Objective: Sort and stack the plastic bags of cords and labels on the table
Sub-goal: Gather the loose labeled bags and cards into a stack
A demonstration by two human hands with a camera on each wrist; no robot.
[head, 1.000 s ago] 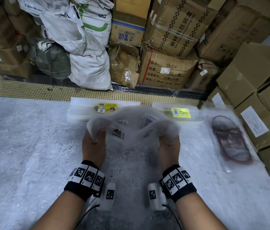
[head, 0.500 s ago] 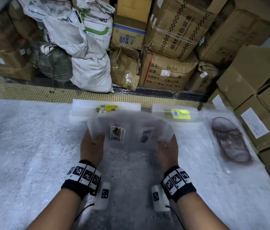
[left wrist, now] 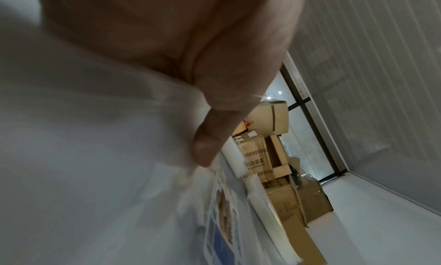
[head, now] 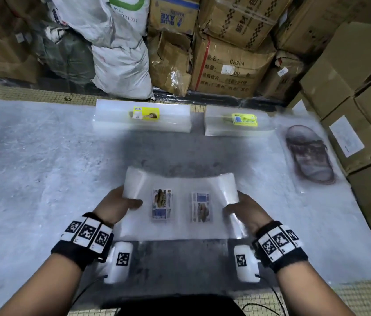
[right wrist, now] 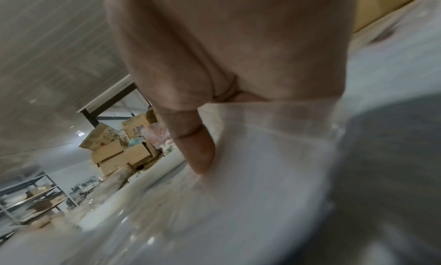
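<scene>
moved since the earlier frames: bundle of clear plastic bags (head: 180,206), then raised and rippling between the hands, now drawn low and toward the person, sagging flat with both printed labels facing up.

item: bundle of clear plastic bags, held just above the near part of the worktop (head: 31,179); whether its underside touches the surface cannot be told.
contents showing: left label (head: 162,204) and right label (head: 201,207), side by side.
left hand (head: 120,205): grips the left edge, thumb on top, fingers beneath.
right hand (head: 245,209): grips the right edge the same way; wrist view shows the thumb (right wrist: 195,148) pressed onto the film.

other stock: stack with yellow label (head: 142,118) at the far edge; second stack with yellow label (head: 238,120) just to its right; bag of dark cords (head: 309,153) well apart at the far right.
surroundings: cardboard boxes (head: 232,65) and white sacks (head: 120,62) behind.

handling note, as judgement: the step looks like squaring the bundle before it goes onto a matching stack. keep both thumbs down so the slippery layers do not fan out; tap the edges level; check the labels against each stack before placing. these labels do not look yellow, so it may need its own pile.
</scene>
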